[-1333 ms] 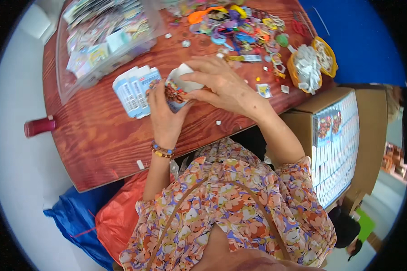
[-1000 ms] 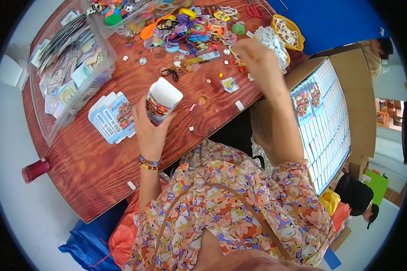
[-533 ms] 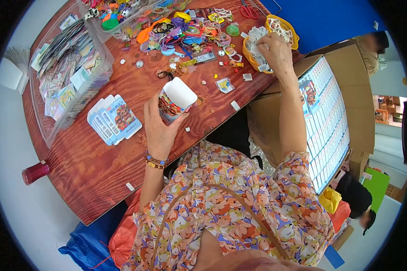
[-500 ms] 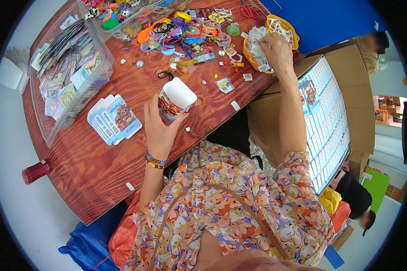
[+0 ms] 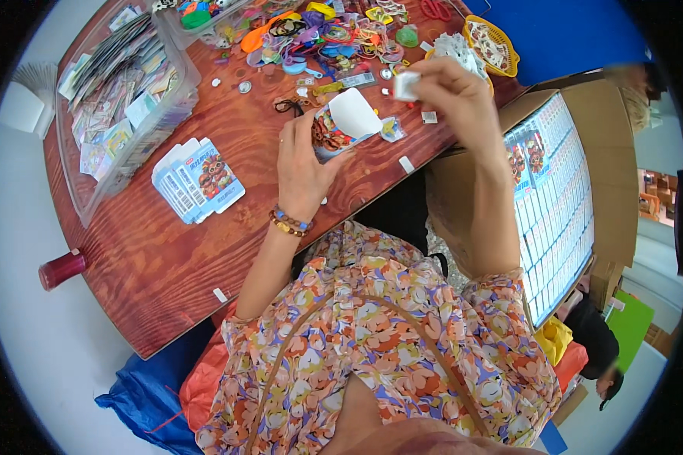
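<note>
A person's left hand (image 5: 302,163) clamps one small printed cardboard box (image 5: 334,129), white flap open, above the reddish wooden surface (image 5: 144,250). The right hand (image 5: 451,95) pinches one small white item (image 5: 404,85) beside it, apparently not yet inside. One stack of flat blue box blanks (image 5: 197,180) lies unfolded.

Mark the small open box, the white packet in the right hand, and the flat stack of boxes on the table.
small open box (image 5: 334,133), head view, printed side wall.
white packet (image 5: 406,85), head view, its face.
flat stack of boxes (image 5: 197,180), head view, top box.
</note>
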A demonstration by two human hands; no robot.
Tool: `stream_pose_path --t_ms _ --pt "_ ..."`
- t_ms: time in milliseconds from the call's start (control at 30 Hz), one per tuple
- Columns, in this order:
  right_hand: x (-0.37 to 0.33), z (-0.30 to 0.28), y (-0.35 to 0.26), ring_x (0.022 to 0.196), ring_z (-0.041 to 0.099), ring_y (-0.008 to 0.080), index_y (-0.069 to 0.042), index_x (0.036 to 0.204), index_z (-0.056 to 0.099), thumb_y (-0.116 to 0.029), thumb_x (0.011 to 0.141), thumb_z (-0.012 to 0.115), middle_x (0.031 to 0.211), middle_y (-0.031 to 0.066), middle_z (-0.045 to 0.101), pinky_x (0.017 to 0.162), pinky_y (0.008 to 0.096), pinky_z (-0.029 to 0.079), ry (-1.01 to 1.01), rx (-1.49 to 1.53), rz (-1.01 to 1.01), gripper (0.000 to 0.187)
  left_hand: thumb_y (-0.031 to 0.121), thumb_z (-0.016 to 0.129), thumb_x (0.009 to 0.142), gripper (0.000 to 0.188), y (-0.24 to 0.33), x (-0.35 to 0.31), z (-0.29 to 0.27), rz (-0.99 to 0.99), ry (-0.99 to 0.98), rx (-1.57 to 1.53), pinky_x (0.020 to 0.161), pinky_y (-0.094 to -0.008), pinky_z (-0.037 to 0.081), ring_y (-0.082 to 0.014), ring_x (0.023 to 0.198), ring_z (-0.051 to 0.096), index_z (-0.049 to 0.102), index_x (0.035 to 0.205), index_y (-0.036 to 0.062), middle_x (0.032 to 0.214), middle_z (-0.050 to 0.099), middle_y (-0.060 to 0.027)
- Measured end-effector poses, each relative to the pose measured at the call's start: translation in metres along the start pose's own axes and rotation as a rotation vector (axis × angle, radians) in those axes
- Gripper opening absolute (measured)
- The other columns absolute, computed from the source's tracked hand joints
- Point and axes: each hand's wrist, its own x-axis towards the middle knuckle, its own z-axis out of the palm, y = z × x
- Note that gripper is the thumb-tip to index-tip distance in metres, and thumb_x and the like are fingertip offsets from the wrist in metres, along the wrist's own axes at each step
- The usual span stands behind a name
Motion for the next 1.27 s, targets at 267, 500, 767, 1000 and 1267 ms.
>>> stream_pose_path --t_ms 267,500,767,1000,1267 --pt "-0.014 0.053 -0.007 0.069 0.063 0.0109 -0.002 0.110 0.067 -0.015 0.092 0.069 0.082 0.0019 0.071 0.063 0.0260 0.051 -0.079 -0.705 -0.174 0.022 0.021 0.089 0.067 0.082 0.005 0.001 0.006 0.077 0.013 0.030 0.095 -0.0456 0.047 -0.0380 0.112 0.053 0.047 0.134 0.0015 0.119 0.054 -0.0199" --pt "0.011 -0.042 0.010 0.072 0.069 0.0260 -0.010 0.110 0.071 -0.020 0.091 0.062 0.093 0.0099 0.072 0.072 0.0366 0.053 0.368 -1.015 -0.006 0.024 0.026 0.088 0.069 0.083 0.004 -0.003 0.008 -0.002 -0.017 0.013 0.095 -0.0464 0.046 -0.0384 0.112 0.053 0.046 0.136 0.0021 0.122 0.053 -0.0192" --pt "0.031 -0.078 0.040 0.100 0.065 0.0319 -0.014 0.103 0.073 -0.019 0.088 0.062 0.106 0.0104 0.068 0.085 0.0408 0.051 0.277 -1.206 0.065 0.020 0.028 0.088 0.069 0.085 0.002 -0.005 0.009 0.010 -0.027 0.021 0.094 -0.0466 0.047 -0.0379 0.111 0.054 0.044 0.138 0.0053 0.119 0.054 -0.0185" --pt "0.034 -0.094 0.042 0.073 0.070 0.0208 -0.006 0.102 0.070 -0.016 0.090 0.060 0.085 0.0107 0.071 0.070 0.0328 0.051 0.413 -0.982 0.061 0.018 0.028 0.088 0.068 0.087 -0.001 -0.006 0.008 0.000 -0.039 -0.001 0.094 -0.0463 0.047 -0.0375 0.111 0.054 0.044 0.139 0.0057 0.118 0.054 -0.0185" --pt "0.037 -0.100 0.050 0.073 0.066 0.0108 -0.001 0.117 0.069 -0.008 0.088 0.063 0.082 0.0047 0.068 0.065 0.0254 0.047 0.394 -0.602 0.146 0.030 0.030 0.088 0.069 0.088 0.001 -0.007 0.008 -0.009 -0.067 -0.012 0.097 -0.0457 0.047 -0.0366 0.114 0.054 0.043 0.141 0.0070 0.123 0.053 -0.0188"
